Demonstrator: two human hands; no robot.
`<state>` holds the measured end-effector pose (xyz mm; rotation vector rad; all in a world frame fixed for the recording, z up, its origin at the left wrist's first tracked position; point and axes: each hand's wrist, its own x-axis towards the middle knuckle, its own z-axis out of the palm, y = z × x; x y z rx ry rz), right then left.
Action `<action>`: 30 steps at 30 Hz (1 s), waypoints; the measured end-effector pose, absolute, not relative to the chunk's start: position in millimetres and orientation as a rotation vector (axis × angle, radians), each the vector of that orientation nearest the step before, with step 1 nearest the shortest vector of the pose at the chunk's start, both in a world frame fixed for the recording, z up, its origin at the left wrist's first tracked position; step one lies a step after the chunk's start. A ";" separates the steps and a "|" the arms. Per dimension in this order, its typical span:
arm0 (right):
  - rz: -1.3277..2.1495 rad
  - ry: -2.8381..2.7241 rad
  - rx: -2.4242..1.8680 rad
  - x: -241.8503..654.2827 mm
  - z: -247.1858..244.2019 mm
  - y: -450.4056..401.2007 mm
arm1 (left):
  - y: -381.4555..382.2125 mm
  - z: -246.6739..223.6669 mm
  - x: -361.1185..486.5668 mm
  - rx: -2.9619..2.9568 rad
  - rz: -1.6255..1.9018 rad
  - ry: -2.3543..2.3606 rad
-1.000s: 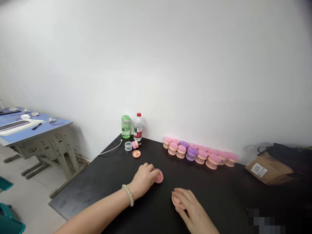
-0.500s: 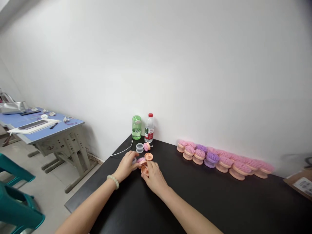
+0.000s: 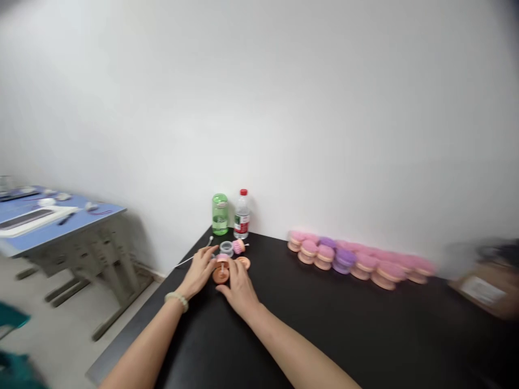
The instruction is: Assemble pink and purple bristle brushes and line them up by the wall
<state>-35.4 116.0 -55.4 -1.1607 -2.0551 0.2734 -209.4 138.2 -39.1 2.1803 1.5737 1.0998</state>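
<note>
Near the far corner of the black desk, the left hand and right hand curve, fingers bent, around a pink bristled brush head and orange disc; blur hides whether either grips. Beyond sit a clear ring-shaped base and green bottle.

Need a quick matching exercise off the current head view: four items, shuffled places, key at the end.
1. Green bottle
2. Red-capped bottle
3. Pale bracelet
4. Purple brushes

A. On the wrist of the left hand
B. Immediately right of another bottle
C. Among pink brushes
D. Immediately left of another bottle

Pairs: 1-D, 2-B, 3-A, 4-C
</note>
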 end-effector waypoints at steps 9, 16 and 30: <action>0.012 -1.947 -1.310 111.8 -31.0 73.2 | 144.8 -44.6 -216.9 2.222 1.289 1.751; -0.137 -1.270 -1.847 281.4 -8.5 96.1 | 105.3 -25.2 -157.7 2.295 1.387 1.645; -0.032 -0.809 -1.941 315.4 -20.0 134.4 | 90.2 -70.6 -122.9 2.774 1.348 1.296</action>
